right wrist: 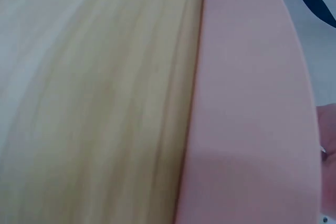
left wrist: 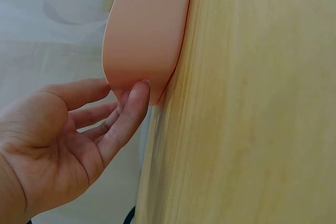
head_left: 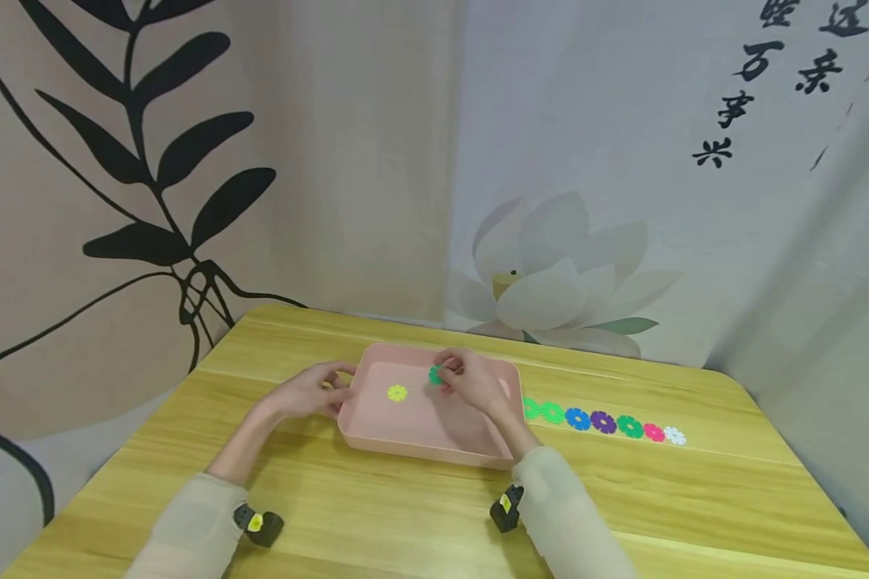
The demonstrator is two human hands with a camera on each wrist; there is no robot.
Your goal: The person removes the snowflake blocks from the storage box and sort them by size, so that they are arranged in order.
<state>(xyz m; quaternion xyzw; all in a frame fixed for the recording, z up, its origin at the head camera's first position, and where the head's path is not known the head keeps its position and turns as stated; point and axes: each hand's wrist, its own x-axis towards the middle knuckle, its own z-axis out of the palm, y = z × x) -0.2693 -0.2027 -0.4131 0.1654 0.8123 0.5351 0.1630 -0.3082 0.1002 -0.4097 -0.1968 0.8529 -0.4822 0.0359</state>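
A pink tray point(head_left: 434, 450) sits on the wooden table. My left hand point(head_left: 311, 392) is at its left end; in the left wrist view the fingertips point(left wrist: 140, 88) rest against the outer wall near the corner. Over the tray's far right part, my right hand point(head_left: 471, 382) pinches a green notched plastic disc point(head_left: 435, 375) between thumb and fingers. A yellow notched disc point(head_left: 397, 393) lies on the tray floor, left of that hand. In the right wrist view, the tray's side point(right wrist: 252, 103) fills the middle, and only part of the right hand point(right wrist: 328, 156) shows at the edge.
Right of the tray, several notched discs lie in a row, among them a blue one point(head_left: 578, 419), a purple one point(head_left: 603, 422), a pink one point(head_left: 654, 433) and a white one point(head_left: 675, 435). A printed curtain point(head_left: 362, 161) hangs behind the table point(head_left: 376, 515).
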